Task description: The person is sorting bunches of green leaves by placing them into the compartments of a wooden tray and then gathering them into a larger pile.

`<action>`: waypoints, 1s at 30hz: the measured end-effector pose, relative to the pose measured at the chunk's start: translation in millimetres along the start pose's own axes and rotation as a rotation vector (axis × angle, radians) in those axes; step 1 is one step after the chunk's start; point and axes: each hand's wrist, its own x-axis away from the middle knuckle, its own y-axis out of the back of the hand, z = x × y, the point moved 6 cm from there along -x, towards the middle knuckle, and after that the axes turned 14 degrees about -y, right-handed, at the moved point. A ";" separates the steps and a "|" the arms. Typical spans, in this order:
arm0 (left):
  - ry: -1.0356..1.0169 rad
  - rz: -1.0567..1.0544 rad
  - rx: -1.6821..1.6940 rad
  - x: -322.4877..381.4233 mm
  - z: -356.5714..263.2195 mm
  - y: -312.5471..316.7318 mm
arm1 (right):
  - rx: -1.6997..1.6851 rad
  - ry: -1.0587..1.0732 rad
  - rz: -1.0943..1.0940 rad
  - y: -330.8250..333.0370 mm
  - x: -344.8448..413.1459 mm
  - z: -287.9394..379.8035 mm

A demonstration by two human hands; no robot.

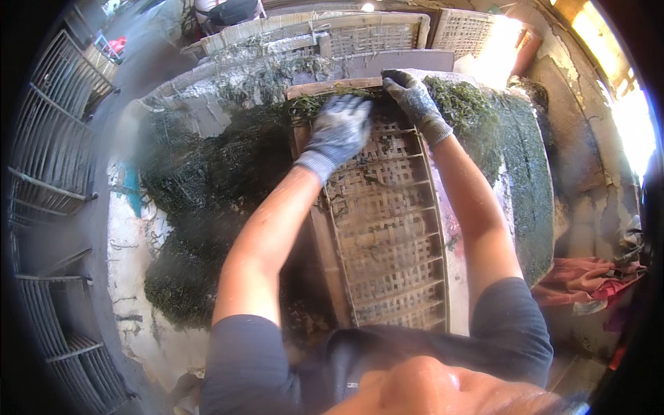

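Both of my hands wear grey coated work gloves. My left hand lies flat, a little blurred, on dark green seaweed at the far left corner of a woven bamboo tray with thin cross slats. My right hand is at the tray's far right corner, its fingertips bent over the far wooden edge; what lies under them is hidden. Strands of seaweed spread along that far edge. A large dark heap of seaweed lies left of the tray, and a smaller green clump sits just right of my right hand.
A dark green seaweed-covered board stands at the right. Woven panels lean beyond the work surface. Metal racks line the left side. Red cloth hangs at the lower right. Part of a person shows at the top.
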 end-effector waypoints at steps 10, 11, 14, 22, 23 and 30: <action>0.261 -0.136 -0.044 101.9 12.7 112.4 | 0.084 0.109 0.407 -105.3 2.8 71.5; 0.264 -0.147 0.000 98.9 5.1 111.4 | 0.338 0.265 0.076 -93.7 -11.9 69.3; 0.274 -0.171 0.080 90.6 -11.3 108.6 | 0.363 0.505 0.596 -108.9 -1.6 40.2; -0.001 -0.094 0.250 62.1 -52.0 52.0 | 0.702 0.332 0.870 -126.4 27.0 102.1; -0.094 -0.150 0.094 46.1 -46.0 50.6 | 0.455 0.441 0.929 -136.8 29.7 114.3; 0.485 0.210 -0.060 31.9 40.2 -59.3 | 0.730 0.283 0.576 -159.8 8.4 144.8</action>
